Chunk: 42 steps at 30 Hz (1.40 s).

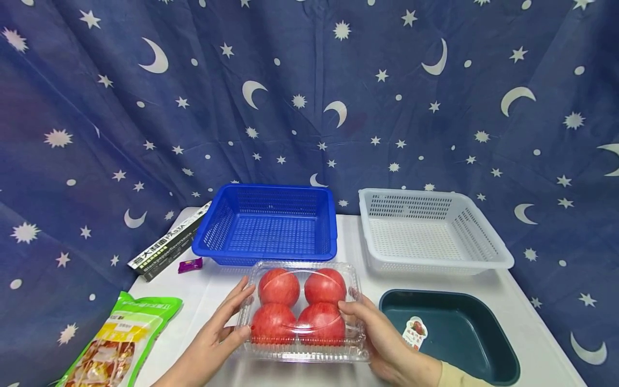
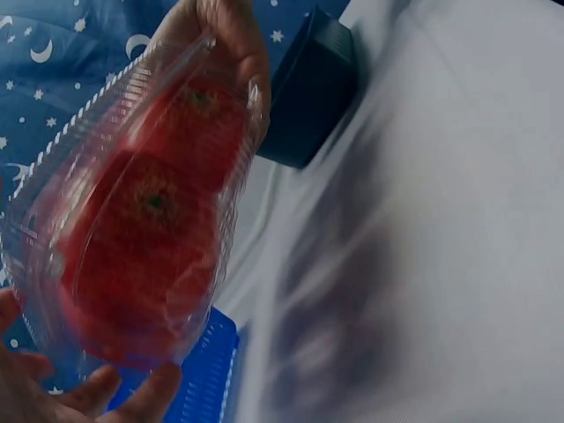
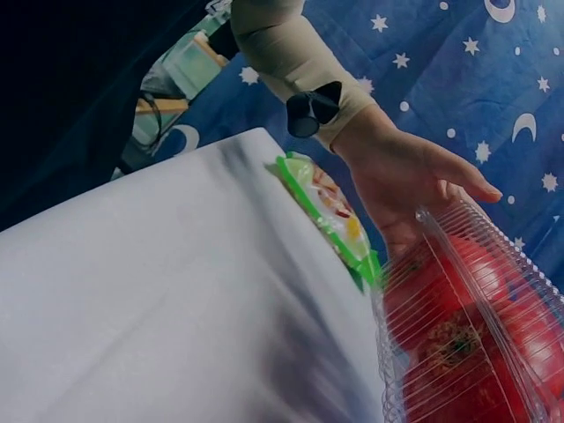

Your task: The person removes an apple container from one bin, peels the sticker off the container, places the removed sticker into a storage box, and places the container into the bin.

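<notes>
A clear plastic clamshell box of red apples (image 1: pixel 300 309) is held up off the white table, its shadow showing below in the left wrist view. My right hand (image 1: pixel 387 336) grips its right side, thumb over the lid and the other fingers mostly hidden beneath. At the opposite side, my left hand (image 1: pixel 213 333) has its fingers spread and extended along the box edge. In the right wrist view that left hand (image 3: pixel 405 181) has its thumb held apart from the lid. The apples (image 3: pixel 454 344) show through the ribbed plastic wall.
Behind the box stands a blue basket (image 1: pixel 271 236), with a white basket (image 1: pixel 430 236) to its right. A dark green basin (image 1: pixel 454 333) bearing a sticker sits front right. Leftward lie a pasta box (image 1: pixel 169 244), a purple-wrapped sweet (image 1: pixel 191 265) and a green-edged food bag (image 1: pixel 113 344).
</notes>
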{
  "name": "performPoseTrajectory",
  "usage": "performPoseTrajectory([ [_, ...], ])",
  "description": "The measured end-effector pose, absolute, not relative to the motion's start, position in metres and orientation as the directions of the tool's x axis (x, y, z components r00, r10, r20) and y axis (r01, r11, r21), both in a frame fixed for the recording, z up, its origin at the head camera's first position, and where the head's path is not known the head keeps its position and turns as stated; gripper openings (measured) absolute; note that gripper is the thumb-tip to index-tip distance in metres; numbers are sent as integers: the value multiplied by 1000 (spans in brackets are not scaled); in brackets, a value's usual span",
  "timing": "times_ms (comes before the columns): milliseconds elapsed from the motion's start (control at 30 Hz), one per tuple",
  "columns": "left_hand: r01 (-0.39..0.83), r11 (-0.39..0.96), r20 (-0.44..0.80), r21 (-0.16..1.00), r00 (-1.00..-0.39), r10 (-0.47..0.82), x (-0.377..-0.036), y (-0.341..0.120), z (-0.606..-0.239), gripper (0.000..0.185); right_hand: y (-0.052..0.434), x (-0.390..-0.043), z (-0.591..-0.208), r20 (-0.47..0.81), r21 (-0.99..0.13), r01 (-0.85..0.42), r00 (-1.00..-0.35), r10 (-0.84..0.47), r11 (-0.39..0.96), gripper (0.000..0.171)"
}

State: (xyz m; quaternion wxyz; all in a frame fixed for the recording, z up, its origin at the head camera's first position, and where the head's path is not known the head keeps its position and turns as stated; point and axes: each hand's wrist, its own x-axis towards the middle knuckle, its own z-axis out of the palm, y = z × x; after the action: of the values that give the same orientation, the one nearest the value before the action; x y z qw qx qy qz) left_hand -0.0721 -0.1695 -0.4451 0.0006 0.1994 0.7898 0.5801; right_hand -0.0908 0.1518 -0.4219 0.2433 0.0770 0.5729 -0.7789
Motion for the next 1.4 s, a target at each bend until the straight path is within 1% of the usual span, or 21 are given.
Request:
performPoseTrajectory([
  [267,260,217,184,941,-930,317,-73,-165,-435,59,154,-95,-416,-390,-855,463,-871,-298,-233,78],
  [333,252,207,180,945,-932,316,-76,-167,-433,57,154,-96,-414,-391,-857,461,-872,-295,-229,82],
  [433,274,162,216,948,-928,304,-84,-173,-430,55,153,-97,-410,-398,-859,462,-873,-282,-220,86],
  [533,322,149,280,935,-927,249,-96,-181,-427,54,153,-98,-407,-403,-863,458,-879,-256,-214,86],
  [600,359,194,325,913,-927,187,-106,-188,-425,56,153,-100,-404,-404,-865,454,-883,-240,-215,84],
  [700,396,329,383,857,-917,107,-122,-200,-423,59,154,-103,-400,-405,-867,448,-888,-218,-217,83],
  [767,401,416,410,816,-909,71,-132,-209,-423,61,154,-106,-395,-404,-867,446,-890,-211,-222,83],
  [867,377,520,416,767,-908,45,-147,-223,-423,64,155,-112,-389,-400,-866,443,-892,-209,-233,84],
  [1067,304,623,359,721,-933,39,-175,-248,-432,72,155,-127,-377,-393,-864,434,-898,-199,-254,88],
  [1233,252,655,279,713,-958,64,-195,-263,-440,75,153,-143,-368,-380,-865,422,-904,-195,-271,85],
  [1400,207,670,184,713,-977,106,-206,-271,-445,77,149,-160,-362,-359,-862,410,-909,-212,-297,84],
])
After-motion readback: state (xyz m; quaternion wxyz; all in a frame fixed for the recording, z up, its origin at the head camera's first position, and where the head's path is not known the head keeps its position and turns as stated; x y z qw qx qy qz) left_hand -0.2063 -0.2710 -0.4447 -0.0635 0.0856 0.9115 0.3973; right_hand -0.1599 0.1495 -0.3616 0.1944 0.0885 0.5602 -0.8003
